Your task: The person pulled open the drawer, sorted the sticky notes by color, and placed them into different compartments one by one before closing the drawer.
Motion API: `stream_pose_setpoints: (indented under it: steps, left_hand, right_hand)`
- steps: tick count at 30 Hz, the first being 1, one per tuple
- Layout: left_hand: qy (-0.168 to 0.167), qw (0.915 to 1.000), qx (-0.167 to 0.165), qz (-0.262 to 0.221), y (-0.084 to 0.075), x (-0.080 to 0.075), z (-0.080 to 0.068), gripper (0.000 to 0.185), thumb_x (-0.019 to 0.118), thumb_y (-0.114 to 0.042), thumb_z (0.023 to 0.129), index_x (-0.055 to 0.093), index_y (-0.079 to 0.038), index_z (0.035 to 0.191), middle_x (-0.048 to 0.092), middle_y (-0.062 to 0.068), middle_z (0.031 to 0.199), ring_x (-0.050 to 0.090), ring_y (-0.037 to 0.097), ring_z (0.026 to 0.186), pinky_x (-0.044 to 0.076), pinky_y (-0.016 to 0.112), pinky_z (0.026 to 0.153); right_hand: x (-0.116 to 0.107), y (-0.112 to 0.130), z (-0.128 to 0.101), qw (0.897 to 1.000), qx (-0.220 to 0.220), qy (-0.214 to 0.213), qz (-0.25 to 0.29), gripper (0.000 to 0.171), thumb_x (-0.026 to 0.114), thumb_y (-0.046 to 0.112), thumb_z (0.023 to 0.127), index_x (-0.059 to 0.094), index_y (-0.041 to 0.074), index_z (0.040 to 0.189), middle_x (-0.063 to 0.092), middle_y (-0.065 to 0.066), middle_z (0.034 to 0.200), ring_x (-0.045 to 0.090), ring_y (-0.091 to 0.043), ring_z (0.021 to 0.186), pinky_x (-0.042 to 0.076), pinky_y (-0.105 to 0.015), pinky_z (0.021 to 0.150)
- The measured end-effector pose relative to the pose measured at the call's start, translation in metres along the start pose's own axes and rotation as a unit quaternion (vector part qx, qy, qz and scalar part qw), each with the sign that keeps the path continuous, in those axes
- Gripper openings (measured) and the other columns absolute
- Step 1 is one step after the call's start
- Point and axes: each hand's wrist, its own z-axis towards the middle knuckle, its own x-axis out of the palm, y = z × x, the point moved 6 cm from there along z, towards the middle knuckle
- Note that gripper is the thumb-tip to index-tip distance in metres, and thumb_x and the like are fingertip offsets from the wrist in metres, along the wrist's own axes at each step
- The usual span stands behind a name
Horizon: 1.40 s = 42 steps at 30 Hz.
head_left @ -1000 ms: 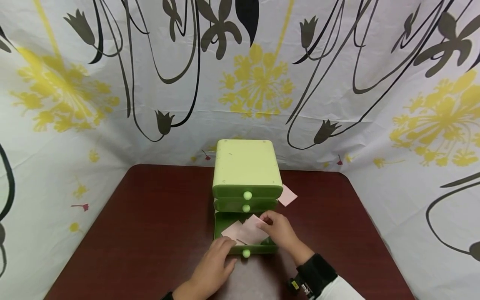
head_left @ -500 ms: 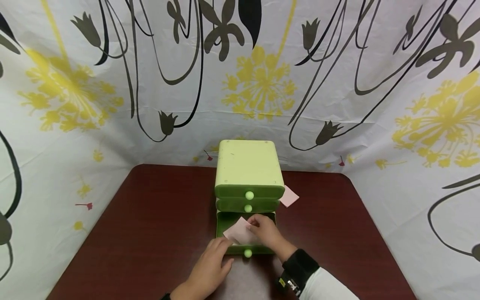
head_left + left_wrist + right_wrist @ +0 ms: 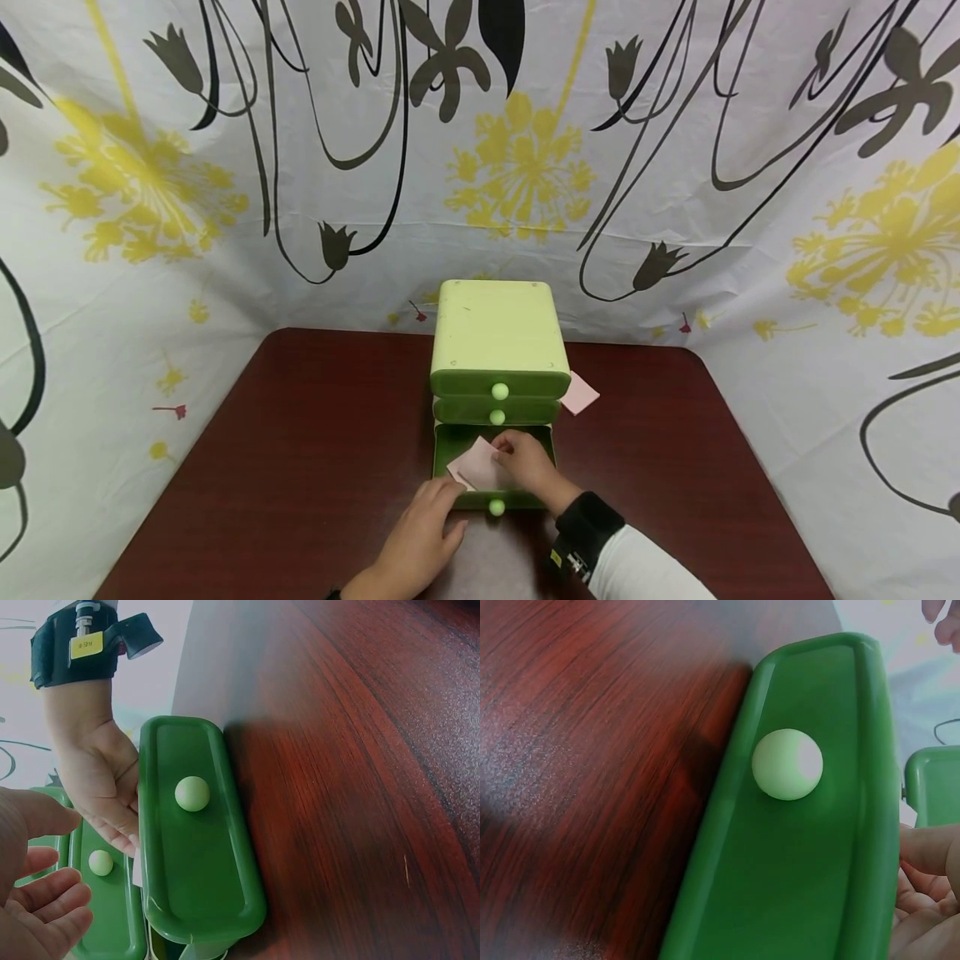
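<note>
Right hand (image 3: 527, 468) sits inside the pulled-out bottom drawer (image 3: 491, 500), fingers curled down onto the pink paper slips (image 3: 478, 467) that lie in it; the fingertips pinch or press the top slip, and which of the two cannot be told from the head view. In the right wrist view only curled fingertips (image 3: 926, 900) show past the drawer front.

Left hand (image 3: 420, 542) lies just left of and nearer than the right hand, fingers straight and loosely spread, tips touching the drawer's front left corner. The left wrist view shows the same relaxed fingers (image 3: 45, 900), holding nothing.

Edges and room: the drawer's front panel runs just under the right wrist, with its round knob (image 3: 497, 506) between the two hands. Directly beyond the right fingertips are the fronts of the two closed drawers, so space above the slips is tight at the back. To the right of the right hand and to the left of the left hand the dark red table (image 3: 315, 433) is bare wood out to its edges. A patterned cloth backdrop (image 3: 225, 167) surrounds the table.

Count: one green drawer unit (image 3: 497, 337); three drawers, one open, two closed; three pale knobs. Slips in the drawer: at least two, overlapping. One further pink slip (image 3: 579, 393) lies on the table beyond and right of the right hand, beside the unit.
</note>
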Motion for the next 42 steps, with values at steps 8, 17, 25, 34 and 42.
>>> stream_pose_setpoints:
  steps: [8,17,25,34,42]
  left_hand:
    - [-0.007,1.0000,0.006,0.001,-0.002,0.001,0.002,0.039,0.080,-0.009,0.075,0.062,-0.008,0.110,0.059,0.002,0.107,0.056,0.019,0.102,0.053,0.035,0.082]
    - [0.007,1.0000,-0.001,0.002,-0.003,0.003,0.005,0.039,0.079,-0.010,0.077,0.063,-0.008,0.112,0.059,0.002,0.110,0.056,0.020,0.105,0.053,0.036,0.085]
    - [0.035,0.9993,-0.008,-0.010,-0.008,0.010,0.011,0.034,0.076,-0.011,0.081,0.062,-0.008,0.111,0.059,0.001,0.112,0.055,0.019,0.107,0.052,0.036,0.089]
    - [0.020,0.9997,0.011,-0.003,-0.014,0.015,0.017,0.036,0.076,-0.010,0.079,0.062,-0.007,0.112,0.059,0.002,0.111,0.056,0.018,0.105,0.052,0.035,0.087]
    - [0.022,0.9985,0.050,-0.002,-0.026,0.023,0.022,0.035,0.076,-0.010,0.078,0.062,-0.008,0.109,0.057,0.000,0.109,0.054,0.016,0.103,0.052,0.032,0.087]
  right_hand:
    - [-0.001,-0.007,0.002,1.000,0.015,0.002,-0.002,0.020,0.059,-0.002,0.091,0.064,-0.004,0.110,0.066,-0.016,0.099,0.063,-0.034,0.093,0.053,-0.040,0.074]
    - [-0.003,-0.009,-0.001,1.000,0.016,0.007,0.012,0.028,0.059,-0.003,0.090,0.061,-0.008,0.117,0.064,-0.024,0.113,0.060,-0.040,0.106,0.054,-0.046,0.083]
    - [-0.021,-0.007,-0.009,0.999,-0.016,-0.017,0.023,0.024,0.063,-0.001,0.089,0.064,-0.008,0.112,0.067,-0.021,0.107,0.063,-0.038,0.101,0.055,-0.044,0.081]
    - [-0.057,-0.042,-0.017,0.995,0.031,-0.035,0.085,0.022,0.062,-0.003,0.089,0.063,-0.009,0.110,0.068,-0.020,0.100,0.064,-0.033,0.096,0.054,-0.030,0.074]
    - [-0.090,-0.079,-0.011,0.989,0.093,-0.098,0.063,0.018,0.063,0.001,0.090,0.067,-0.004,0.107,0.069,-0.015,0.101,0.064,-0.029,0.095,0.052,-0.035,0.076]
